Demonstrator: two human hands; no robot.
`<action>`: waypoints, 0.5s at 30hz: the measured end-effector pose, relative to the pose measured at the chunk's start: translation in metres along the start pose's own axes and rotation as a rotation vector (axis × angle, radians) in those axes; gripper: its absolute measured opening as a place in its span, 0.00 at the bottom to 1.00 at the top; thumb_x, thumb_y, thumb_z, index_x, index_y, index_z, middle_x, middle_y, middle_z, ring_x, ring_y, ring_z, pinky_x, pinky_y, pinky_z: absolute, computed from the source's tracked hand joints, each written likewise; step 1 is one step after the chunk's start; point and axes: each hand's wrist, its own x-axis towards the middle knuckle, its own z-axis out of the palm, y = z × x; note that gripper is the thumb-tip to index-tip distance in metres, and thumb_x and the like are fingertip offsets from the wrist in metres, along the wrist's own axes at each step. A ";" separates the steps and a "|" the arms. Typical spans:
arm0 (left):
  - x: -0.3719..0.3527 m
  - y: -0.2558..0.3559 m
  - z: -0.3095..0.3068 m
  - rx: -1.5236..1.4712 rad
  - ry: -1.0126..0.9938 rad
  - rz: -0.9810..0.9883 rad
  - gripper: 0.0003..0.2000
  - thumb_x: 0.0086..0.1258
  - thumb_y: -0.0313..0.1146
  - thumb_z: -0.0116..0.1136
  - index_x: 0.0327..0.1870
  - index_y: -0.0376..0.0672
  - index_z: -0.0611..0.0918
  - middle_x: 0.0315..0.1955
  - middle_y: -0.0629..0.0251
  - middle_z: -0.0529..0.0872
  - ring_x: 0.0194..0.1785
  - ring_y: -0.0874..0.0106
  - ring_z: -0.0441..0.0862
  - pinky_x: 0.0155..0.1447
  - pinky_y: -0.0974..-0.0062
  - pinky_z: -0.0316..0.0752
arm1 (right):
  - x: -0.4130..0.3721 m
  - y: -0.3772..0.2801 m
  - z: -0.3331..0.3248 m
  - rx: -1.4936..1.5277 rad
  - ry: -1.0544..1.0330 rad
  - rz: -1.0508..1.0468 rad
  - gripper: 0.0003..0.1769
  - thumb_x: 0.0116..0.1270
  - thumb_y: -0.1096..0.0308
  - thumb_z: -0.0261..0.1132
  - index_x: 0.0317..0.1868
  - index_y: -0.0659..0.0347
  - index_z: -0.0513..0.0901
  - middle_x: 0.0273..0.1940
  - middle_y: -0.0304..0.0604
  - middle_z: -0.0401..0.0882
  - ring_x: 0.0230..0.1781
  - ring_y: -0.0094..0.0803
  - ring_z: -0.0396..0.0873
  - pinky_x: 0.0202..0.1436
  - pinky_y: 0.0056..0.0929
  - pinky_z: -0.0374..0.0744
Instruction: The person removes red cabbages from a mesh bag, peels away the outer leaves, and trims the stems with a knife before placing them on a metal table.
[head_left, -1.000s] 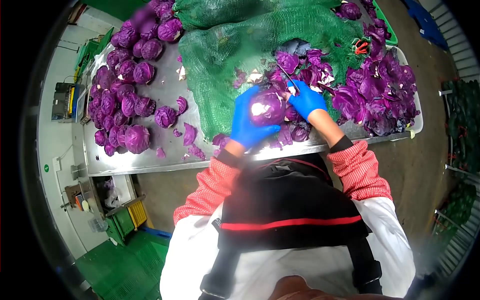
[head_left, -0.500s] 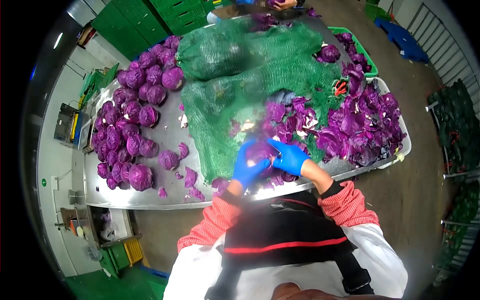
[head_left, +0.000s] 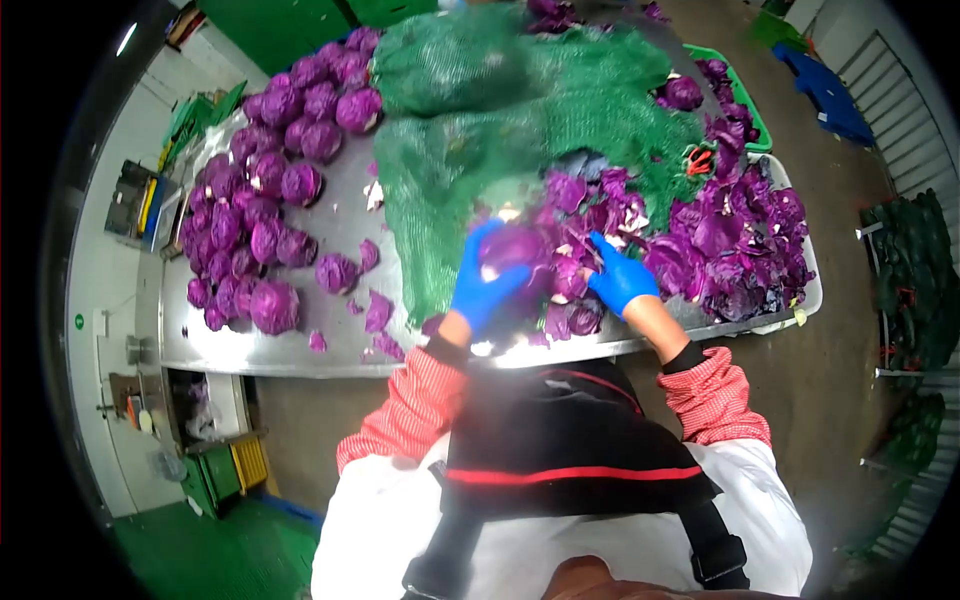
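Note:
My left hand [head_left: 485, 280], in a blue glove, is wrapped round the left side of a red cabbage head [head_left: 518, 255] over the metal table's near edge. To its right, my right hand [head_left: 622, 275], also gloved in blue, is apart from the cabbage and touches loose purple leaves [head_left: 574, 270]; its thumb and fingertips are partly hidden, and whether it pinches a leaf is unclear. Green mesh sacks [head_left: 440, 160] lie just beyond my hands. A blurry smear covers part of the cabbage.
Many cabbage heads [head_left: 273, 306] are piled on the left of the metal table [head_left: 345, 355]. At the right, a heap of leaves [head_left: 715, 235] fills a white tray [head_left: 817, 285]. Red-handled scissors [head_left: 698, 160] lie on the mesh, near a green crate [head_left: 762, 130].
My hands have moved apart. My left hand and the cabbage have shifted up and slightly left in view, while my right hand has left the cabbage and moved right to the leaves.

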 end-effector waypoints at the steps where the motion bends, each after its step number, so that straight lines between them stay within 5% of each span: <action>1: 0.004 -0.008 -0.004 0.177 0.031 0.078 0.41 0.51 0.38 0.72 0.66 0.44 0.61 0.60 0.57 0.67 0.62 0.64 0.67 0.63 0.65 0.68 | -0.004 -0.019 -0.020 0.054 -0.105 0.052 0.36 0.62 0.48 0.61 0.68 0.44 0.61 0.37 0.56 0.81 0.37 0.53 0.79 0.38 0.43 0.76; 5: 0.012 -0.016 -0.011 0.643 0.156 0.155 0.47 0.44 0.40 0.75 0.68 0.47 0.59 0.56 0.54 0.67 0.58 0.59 0.70 0.61 0.63 0.70 | -0.030 -0.063 -0.057 -0.023 -0.064 -0.265 0.18 0.66 0.62 0.57 0.56 0.49 0.75 0.34 0.51 0.81 0.33 0.50 0.79 0.34 0.43 0.78; 8: 0.012 -0.002 -0.003 0.801 0.202 0.109 0.49 0.42 0.41 0.75 0.69 0.51 0.58 0.54 0.51 0.68 0.54 0.55 0.73 0.57 0.62 0.73 | -0.043 -0.073 -0.056 -0.161 -0.020 -0.350 0.15 0.63 0.64 0.59 0.51 0.52 0.76 0.34 0.50 0.80 0.31 0.48 0.79 0.31 0.43 0.77; 15: 0.013 0.030 0.003 0.971 0.228 0.001 0.49 0.46 0.46 0.71 0.70 0.49 0.55 0.54 0.48 0.69 0.54 0.51 0.73 0.55 0.61 0.73 | -0.025 -0.071 -0.032 0.102 0.152 -0.240 0.10 0.66 0.62 0.55 0.41 0.58 0.76 0.35 0.54 0.80 0.32 0.51 0.79 0.33 0.45 0.77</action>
